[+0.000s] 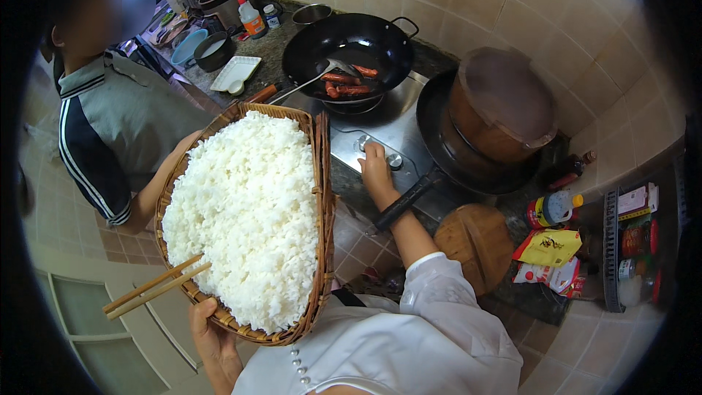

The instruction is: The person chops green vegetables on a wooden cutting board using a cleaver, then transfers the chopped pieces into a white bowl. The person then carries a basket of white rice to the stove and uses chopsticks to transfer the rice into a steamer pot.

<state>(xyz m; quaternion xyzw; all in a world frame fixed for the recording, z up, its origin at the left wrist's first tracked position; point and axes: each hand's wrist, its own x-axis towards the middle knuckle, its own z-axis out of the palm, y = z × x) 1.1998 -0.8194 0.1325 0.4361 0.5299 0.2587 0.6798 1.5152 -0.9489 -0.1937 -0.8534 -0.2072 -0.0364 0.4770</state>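
My left hand [214, 340] grips the lower rim of a woven bamboo basket [326, 230], its thumb over the edge. White cooked rice [247, 219] fills the basket, and a pair of wooden chopsticks [153, 288] sticks into the rice at the left. My right hand [375, 163] is at the stove's front, its fingers on or beside a control knob [362, 143]; a second knob [394, 162] is just to its right. Behind the basket, a black wok [378, 33] on the burner holds several sausages [351, 89] and a metal spatula [341, 66].
A wooden steamer [482, 126] stands in a second wok [430, 115], whose handle [408, 203] juts over my right forearm. A round wooden lid or board [471, 247], seasoning packets [548, 247] and bottles lie right. Another person [131, 115] stands left, an arm reaching behind the basket.
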